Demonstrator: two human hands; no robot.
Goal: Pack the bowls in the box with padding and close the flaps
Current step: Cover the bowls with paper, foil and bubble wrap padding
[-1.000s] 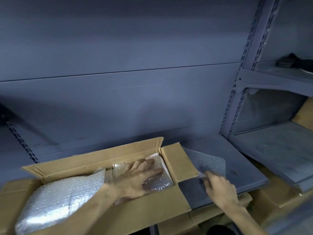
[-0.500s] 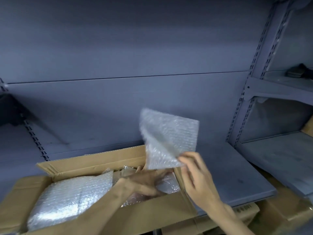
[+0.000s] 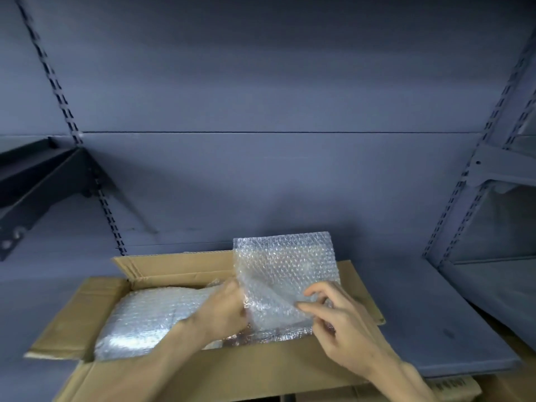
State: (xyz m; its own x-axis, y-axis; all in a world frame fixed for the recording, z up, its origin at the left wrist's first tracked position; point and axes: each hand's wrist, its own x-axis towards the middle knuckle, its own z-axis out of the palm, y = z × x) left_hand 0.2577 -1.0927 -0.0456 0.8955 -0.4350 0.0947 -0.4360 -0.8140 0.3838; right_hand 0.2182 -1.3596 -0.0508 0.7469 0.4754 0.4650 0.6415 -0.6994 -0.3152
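While both hands are holding a square sheet of bubble wrap upright over the right half of the open cardboard box, the relation that matters is sitting directly below them: the sheet is hanging almost straight above the gap it looks meant to pad. The left hand is gripping the sheet's lower left edge with curled fingers, and the right hand is pinching its lower right part between thumb and fingertips, the other fingers loosely bent. Both hands are about equally near, one at each side of the sheet. Inside the box, a large bubble-wrapped bundle is filling the left half, its long axis running along the box's length; whether it holds bowls cannot be told through the wrap. Under the sheet, a shinier wrapped item is lying at the right end, mostly hidden. All four flaps are standing open, so closing is not yet begun. The box is resting on a grey metal shelf.
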